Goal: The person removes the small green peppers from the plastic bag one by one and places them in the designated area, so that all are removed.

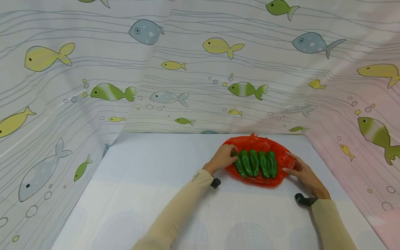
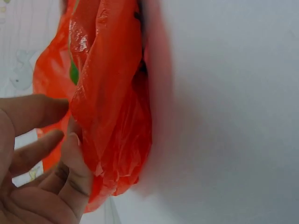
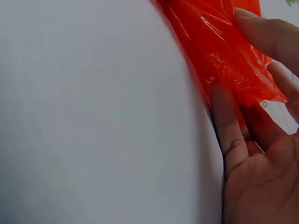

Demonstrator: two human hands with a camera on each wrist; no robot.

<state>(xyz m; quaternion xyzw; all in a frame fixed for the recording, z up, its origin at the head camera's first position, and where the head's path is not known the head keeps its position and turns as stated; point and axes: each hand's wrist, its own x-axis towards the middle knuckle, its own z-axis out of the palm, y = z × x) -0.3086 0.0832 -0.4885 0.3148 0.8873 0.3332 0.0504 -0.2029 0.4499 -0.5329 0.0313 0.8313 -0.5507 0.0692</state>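
A red plastic bag (image 1: 253, 180) lies spread on the table, with several green peppers (image 1: 253, 162) side by side in a row on it. At the bag's left edge my left hand (image 1: 223, 158) has bent fingers close to the leftmost pepper. In the left wrist view its thumb and fingertips pinch the bag's edge (image 2: 110, 112). My right hand (image 1: 304, 173) is at the bag's right edge, thumb and fingers spread apart. The right wrist view has its fingers (image 3: 226, 116) reaching under the red plastic (image 3: 219, 51), the thumb above.
The white table (image 1: 150, 166) extends left and in front of the bag. A fish-patterned curtain (image 1: 187, 80) surrounds the back and both sides. Each wrist wears a small black camera, the left one (image 1: 215, 183) and the right one (image 1: 303, 199).
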